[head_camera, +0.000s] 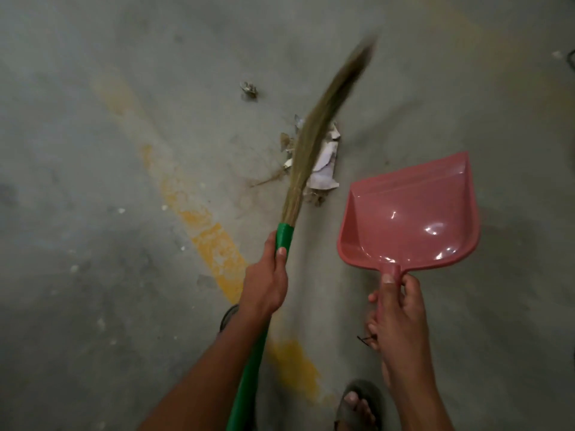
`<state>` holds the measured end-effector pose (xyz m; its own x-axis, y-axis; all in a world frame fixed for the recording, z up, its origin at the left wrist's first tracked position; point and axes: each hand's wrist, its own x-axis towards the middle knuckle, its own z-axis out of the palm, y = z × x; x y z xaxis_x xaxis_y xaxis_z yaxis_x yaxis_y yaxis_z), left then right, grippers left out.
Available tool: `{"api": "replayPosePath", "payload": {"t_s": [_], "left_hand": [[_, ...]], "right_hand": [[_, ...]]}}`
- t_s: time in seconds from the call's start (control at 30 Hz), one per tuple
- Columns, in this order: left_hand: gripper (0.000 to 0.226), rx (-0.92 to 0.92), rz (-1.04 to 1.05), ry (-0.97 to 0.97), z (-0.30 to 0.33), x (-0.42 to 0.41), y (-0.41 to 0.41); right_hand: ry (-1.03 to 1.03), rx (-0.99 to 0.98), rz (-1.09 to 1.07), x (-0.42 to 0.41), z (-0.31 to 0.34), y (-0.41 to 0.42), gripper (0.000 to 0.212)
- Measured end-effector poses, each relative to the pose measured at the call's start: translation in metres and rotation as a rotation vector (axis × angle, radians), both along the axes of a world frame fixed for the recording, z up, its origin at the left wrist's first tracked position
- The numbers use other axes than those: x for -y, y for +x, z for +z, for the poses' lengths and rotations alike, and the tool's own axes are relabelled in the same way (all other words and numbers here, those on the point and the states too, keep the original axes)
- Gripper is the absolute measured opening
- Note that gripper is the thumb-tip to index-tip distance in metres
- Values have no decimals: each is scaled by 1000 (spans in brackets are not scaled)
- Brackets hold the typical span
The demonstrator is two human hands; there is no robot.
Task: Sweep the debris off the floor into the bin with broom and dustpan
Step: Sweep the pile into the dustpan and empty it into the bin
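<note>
Low in the middle of the view, the green handle of the broom (281,241) is gripped by the left hand (264,284), fingers curled round it and the thumb laid along its top end. From that grip the grass bristles (323,119) are swept up and to the right across the floor (93,150), their tip blurred. Beside it, the stem of the pink dustpan (410,219) is pinched by the right hand (398,312), thumb on top and fingers wrapped beneath. The pan is held open-side away, just right of the debris (323,169), a heap of crumpled white paper and dry scraps partly covered by the bristles. 1 more small scrap (249,90) is seen apart, further up. A worn yellow line (211,241) is painted across the concrete. 2 sandalled feet (357,405) are seen at the bottom edge.
</note>
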<state>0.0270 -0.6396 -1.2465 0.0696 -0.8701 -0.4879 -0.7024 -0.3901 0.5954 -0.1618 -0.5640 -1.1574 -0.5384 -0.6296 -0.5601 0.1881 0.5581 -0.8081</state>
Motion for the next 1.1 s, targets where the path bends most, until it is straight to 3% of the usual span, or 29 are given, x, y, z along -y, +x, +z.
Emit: {"api": "replayPosePath", "payload": {"t_s": [0.2, 0.37, 0.5, 0.67, 0.87, 1.1], "left_hand": [[47, 206, 122, -90, -21, 129, 44], [51, 375, 156, -15, -40, 221, 90], [44, 456, 55, 70, -62, 250, 118], [54, 556, -139, 93, -85, 205, 126], [62, 486, -279, 56, -94, 97, 125], [50, 294, -50, -112, -76, 4, 113]], "right_hand": [[-26, -6, 57, 37, -4, 6, 23], [-45, 12, 67, 62, -8, 8, 24], [-40, 29, 55, 74, -13, 8, 24], [-12, 26, 40, 77, -17, 11, 25], [26, 89, 43, 64, -13, 21, 25], [20, 54, 74, 48, -5, 20, 23]]}}
